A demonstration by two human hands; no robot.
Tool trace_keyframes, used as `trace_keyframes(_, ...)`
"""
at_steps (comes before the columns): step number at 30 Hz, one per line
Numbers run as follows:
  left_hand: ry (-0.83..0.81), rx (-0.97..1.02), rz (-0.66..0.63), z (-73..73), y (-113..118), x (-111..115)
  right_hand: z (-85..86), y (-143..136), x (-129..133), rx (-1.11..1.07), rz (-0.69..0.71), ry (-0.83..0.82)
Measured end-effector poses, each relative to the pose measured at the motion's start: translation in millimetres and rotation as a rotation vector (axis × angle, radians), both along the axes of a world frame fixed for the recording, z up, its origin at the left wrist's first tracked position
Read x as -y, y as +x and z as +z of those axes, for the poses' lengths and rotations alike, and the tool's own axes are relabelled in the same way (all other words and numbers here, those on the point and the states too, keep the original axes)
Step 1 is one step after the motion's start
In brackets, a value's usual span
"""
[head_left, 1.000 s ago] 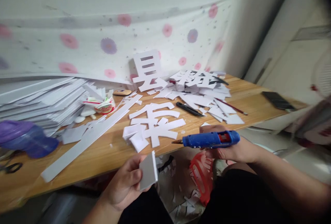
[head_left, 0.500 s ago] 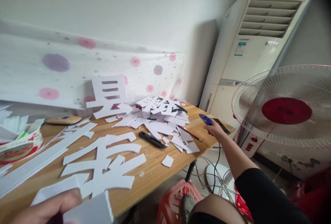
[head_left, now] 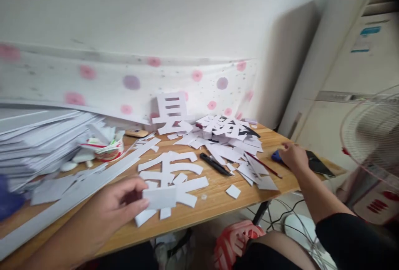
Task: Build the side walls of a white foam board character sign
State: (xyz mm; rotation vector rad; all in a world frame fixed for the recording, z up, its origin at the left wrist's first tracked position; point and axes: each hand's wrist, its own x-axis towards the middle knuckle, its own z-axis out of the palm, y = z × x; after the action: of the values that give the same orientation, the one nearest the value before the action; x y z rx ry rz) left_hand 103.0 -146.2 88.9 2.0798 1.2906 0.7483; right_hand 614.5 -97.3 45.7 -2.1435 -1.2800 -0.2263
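My left hand (head_left: 124,199) pinches a small white foam-board piece (head_left: 160,197) between thumb and fingers. It is held above a flat white cut-out character (head_left: 170,168) on the wooden table. At the table's right end, my right hand (head_left: 294,158) is curled over a blue glue gun (head_left: 276,156), low at the tabletop; its handle is hidden by the hand. A black utility knife (head_left: 215,164) and a dark red pencil (head_left: 264,165) lie between my hands. Another white cut-out character (head_left: 171,112) leans upright against the wall covering.
Stacked white boards (head_left: 40,141) stand at the left, near a paper bowl (head_left: 107,151) of scraps. Loose white scraps (head_left: 224,141) pile up at the back right. A dark flat object (head_left: 319,164) lies beside my right hand. The fan (head_left: 374,137) stands at the right.
My view has turned left, showing the board stack. My left hand has moved with its foam-board piece over the flat character. My right hand has lowered the glue gun to the table.
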Motion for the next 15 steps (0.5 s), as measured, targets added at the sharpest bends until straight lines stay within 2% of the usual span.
trace_keyframes(2,0.055,-0.033,0.03,18.0,6,8,26.9,-43,1,-0.025,0.108,0.039)
trace_keyframes(4,0.051,-0.045,0.025,26.1,11,13,50.6,-100,9,-0.053,0.36,0.051)
trace_keyframes(6,0.04,-0.058,0.015,26.1,12,16,66.5,-164,24,-0.069,0.658,0.027)
trace_keyframes(7,0.044,-0.073,0.011,24.3,11,18,70.6,-195,32,-0.068,0.853,0.0)
trace_keyframes(8,0.061,-0.091,0.008,22.1,11,18,72.2,-223,41,-0.049,1.168,-0.015)
trace_keyframes(9,0.09,-0.114,0.006,19.7,10,19,71.4,-249,49,-0.026,1.366,-0.01)
trace_keyframes(11,0.165,-0.159,0.015,15.9,9,20,64.7,-287,58,0.012,1.479,-0.007)
trace_keyframes(13,0.227,-0.199,0.021,13.4,9,20,54.2,-310,59,0.005,1.432,-0.012)
trace_keyframes(15,0.275,-0.224,0.028,10.8,8,18,42.9,-320,53,-0.039,1.397,-0.028)
